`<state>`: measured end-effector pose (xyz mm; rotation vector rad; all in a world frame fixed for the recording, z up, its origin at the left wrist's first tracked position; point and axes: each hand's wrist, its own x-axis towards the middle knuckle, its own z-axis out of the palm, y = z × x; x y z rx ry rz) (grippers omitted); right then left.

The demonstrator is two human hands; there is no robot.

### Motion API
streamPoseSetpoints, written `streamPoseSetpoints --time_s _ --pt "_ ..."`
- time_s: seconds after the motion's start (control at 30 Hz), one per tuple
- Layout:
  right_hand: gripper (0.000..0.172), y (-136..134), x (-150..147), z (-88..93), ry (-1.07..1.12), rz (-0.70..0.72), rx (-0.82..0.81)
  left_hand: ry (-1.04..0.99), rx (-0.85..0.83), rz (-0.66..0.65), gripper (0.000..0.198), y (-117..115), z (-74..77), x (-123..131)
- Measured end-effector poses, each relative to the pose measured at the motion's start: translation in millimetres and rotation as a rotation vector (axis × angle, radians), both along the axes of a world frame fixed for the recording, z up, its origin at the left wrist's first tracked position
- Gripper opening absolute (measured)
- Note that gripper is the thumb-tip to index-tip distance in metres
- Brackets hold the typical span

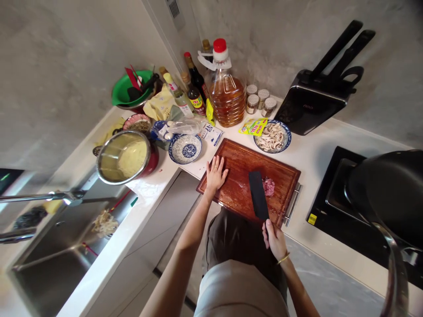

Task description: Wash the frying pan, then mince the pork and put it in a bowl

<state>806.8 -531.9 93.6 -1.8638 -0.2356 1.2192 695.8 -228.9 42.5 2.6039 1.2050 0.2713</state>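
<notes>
My left hand [216, 173] lies flat on the left end of a brown wooden cutting board [236, 154], its fingers stretched out. In my right hand [274, 237] is the handle of a black cleaver [258, 193]. The blade rests over the board, its right edge beside a small heap of chopped pink meat [269, 186]. Wet marks and small scraps show on the board around the blade. Past the board's far edge stands a blue-patterned bowl of sliced mushrooms [272, 137], with a yellow packet [254, 127] lying on its rim.
A patterned plate [185, 149] and a steel pot with pale contents [123, 157] stand left. Behind are a large oil jug [227, 94], sauce bottles [194, 94] and spice jars [261, 102]. A knife block [312, 103] and a black pan on a stove [390, 189] stand right; a sink [62, 251] lies left.
</notes>
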Motion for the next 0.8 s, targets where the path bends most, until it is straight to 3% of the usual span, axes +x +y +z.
streamPoseSetpoints --time_s 0.1,0.2,0.4,0.47,0.6,0.67,0.8 --pt "0.053 -2.0 -24.1 -8.9 0.240 -0.094 0.051 -0.001 -0.059 -0.118 0.056 26.9 -6.7 -1.4" --pt "0.054 -7.3 -57.5 -23.8 0.418 -0.236 0.062 -0.010 -0.148 -0.359 0.053 50.6 -11.5 -9.0" --pt "0.057 5.8 -140.4 -46.6 0.550 -0.577 0.120 -0.186 -0.364 -0.651 0.045 59.2 -11.4 -51.4" --pt "0.058 18.0 -160.1 -51.0 0.523 -0.644 0.115 -0.232 -0.404 -0.655 0.044 56.9 -11.4 -65.9" --pt "0.059 44.6 -179.4 -59.9 0.464 -0.698 0.109 -0.257 -0.282 -0.436 0.052 51.3 -17.6 -82.0" --pt "0.058 58.9 -182.8 -64.2 0.450 -0.703 0.110 -0.200 -0.204 -0.363 0.055 47.9 -21.8 -86.4" --pt "0.055 89.2 -186.9 -69.1 0.425 -0.689 0.100 -0.048 -0.087 -0.335 0.064 40.5 -24.2 -95.1"
